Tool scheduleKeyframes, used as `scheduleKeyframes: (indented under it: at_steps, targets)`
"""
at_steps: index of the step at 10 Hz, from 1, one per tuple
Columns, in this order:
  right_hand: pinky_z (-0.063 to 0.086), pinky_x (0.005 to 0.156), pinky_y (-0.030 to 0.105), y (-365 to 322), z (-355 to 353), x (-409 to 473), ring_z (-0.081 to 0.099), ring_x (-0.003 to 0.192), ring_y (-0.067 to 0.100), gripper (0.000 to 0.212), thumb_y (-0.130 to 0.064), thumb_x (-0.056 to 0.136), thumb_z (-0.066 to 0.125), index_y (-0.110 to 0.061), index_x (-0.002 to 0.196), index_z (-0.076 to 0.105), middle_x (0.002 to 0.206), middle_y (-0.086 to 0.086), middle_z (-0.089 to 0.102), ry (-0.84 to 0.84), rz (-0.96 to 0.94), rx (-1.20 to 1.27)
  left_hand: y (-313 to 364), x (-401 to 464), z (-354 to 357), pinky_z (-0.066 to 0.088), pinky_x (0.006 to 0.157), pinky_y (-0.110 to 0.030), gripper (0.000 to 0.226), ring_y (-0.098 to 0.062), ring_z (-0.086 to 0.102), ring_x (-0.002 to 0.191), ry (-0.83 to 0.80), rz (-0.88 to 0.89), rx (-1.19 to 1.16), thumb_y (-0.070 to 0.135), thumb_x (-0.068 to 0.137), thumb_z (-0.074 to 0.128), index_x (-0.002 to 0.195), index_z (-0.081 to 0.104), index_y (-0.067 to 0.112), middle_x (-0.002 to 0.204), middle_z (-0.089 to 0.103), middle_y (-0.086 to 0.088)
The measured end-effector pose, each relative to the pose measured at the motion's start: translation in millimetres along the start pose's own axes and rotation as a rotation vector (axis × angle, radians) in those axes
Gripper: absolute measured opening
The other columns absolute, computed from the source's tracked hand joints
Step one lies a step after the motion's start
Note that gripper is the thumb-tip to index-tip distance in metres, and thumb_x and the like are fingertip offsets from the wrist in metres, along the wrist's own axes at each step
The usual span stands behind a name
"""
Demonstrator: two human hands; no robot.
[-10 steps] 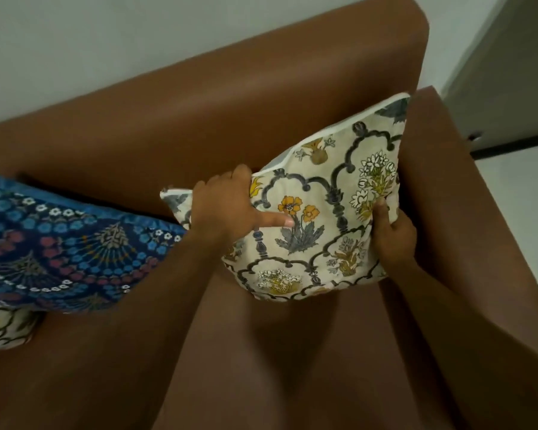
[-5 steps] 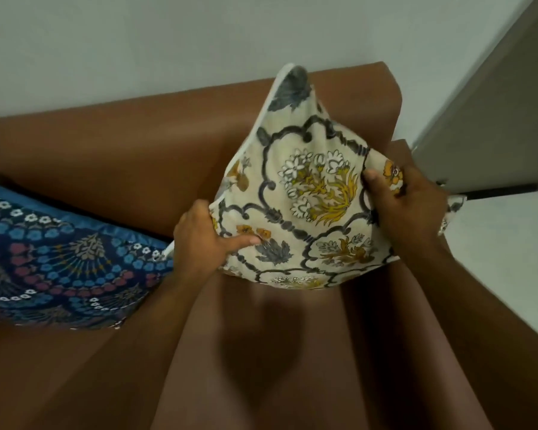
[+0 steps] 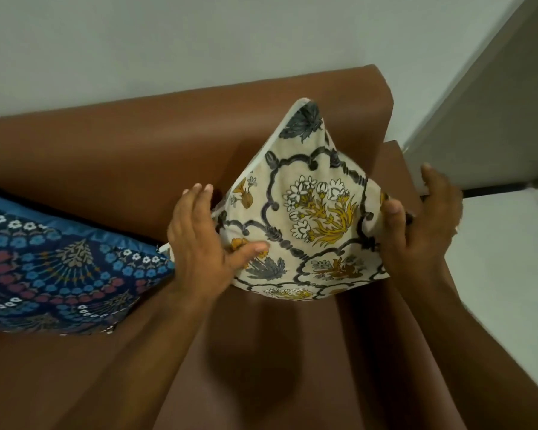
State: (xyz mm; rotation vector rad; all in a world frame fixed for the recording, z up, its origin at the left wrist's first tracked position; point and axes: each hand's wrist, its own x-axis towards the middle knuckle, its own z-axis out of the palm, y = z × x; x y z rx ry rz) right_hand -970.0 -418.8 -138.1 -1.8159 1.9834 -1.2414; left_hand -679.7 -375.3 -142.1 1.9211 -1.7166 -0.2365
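Note:
A cream cushion (image 3: 311, 218) with grey scrollwork and yellow flowers stands on end, one corner pointing up, in the right corner of a brown sofa (image 3: 131, 150). It leans against the backrest. My left hand (image 3: 199, 243) is at its left edge, fingers straight and lifted, thumb resting on the front face. My right hand (image 3: 423, 231) is at its right edge, fingers spread and blurred, thumb touching the fabric. Neither hand curls round the cushion.
A dark blue patterned cushion (image 3: 59, 268) lies on the seat to the left, close to my left wrist. The sofa's right armrest (image 3: 398, 162) sits behind my right hand. Beyond it are pale floor (image 3: 510, 259) and a grey door panel (image 3: 494, 119).
The cream cushion was turned from a tilted lie to standing on end. Both hands have loosened from gripping its sides to straight, spread fingers.

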Motion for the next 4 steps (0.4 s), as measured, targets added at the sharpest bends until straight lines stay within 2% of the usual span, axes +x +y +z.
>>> scheduleKeyframes:
  at_steps: [1, 2, 3, 4]
  targets:
    - [0.023, 0.121, 0.051, 1.6, 0.3, -22.8, 0.027, 0.151, 0.035, 0.078, -0.062, 0.097, 0.033, -0.011, 0.155, 0.034, 0.158, 0.018, 0.038, -0.320, -0.046, -0.078, 11.8, -27.5, 7.6, 0.008, 0.124, -0.049, 0.111, -0.032, 0.004, 0.156, -0.078, 0.093, 0.037, 0.089, 0.081, 0.030, 0.161, 0.004, 0.017, 0.169, 0.009, -0.014]
    - [0.014, 0.124, 0.055, 22.0, -3.9, -30.5, 0.017, 0.156, 0.029, 0.077, -0.057, 0.096, 0.031, -0.012, 0.158, 0.027, 0.164, 0.014, 0.030, -0.460, 0.105, -0.241, 1.3, -33.1, 4.6, 0.007, 0.124, -0.057, 0.109, -0.031, -0.007, 0.155, -0.327, -0.010, 0.095, 0.091, 0.079, 0.018, 0.158, -0.005, 0.020, 0.169, -0.003, -0.013]
    - [0.008, 0.126, 0.054, 24.9, -20.8, -24.1, 0.010, 0.157, 0.028, 0.079, -0.062, 0.097, 0.026, -0.014, 0.160, 0.020, 0.168, 0.012, 0.022, -0.410, 0.208, -0.234, -10.6, -28.1, -13.3, 0.003, 0.123, -0.051, 0.111, -0.030, -0.005, 0.156, -0.313, -0.067, 0.067, 0.088, 0.079, 0.029, 0.161, 0.002, 0.018, 0.170, -0.001, -0.013]
    - [0.005, 0.127, 0.050, 7.2, -34.3, -35.3, 0.004, 0.158, 0.026, 0.084, -0.067, 0.097, 0.025, -0.015, 0.161, 0.013, 0.169, 0.011, 0.015, -0.392, 0.183, -0.227, -17.5, -34.0, -37.1, 0.004, 0.122, -0.048, 0.111, -0.029, -0.003, 0.156, -0.313, -0.084, 0.079, 0.089, 0.079, 0.031, 0.161, 0.004, 0.019, 0.170, 0.000, -0.012]
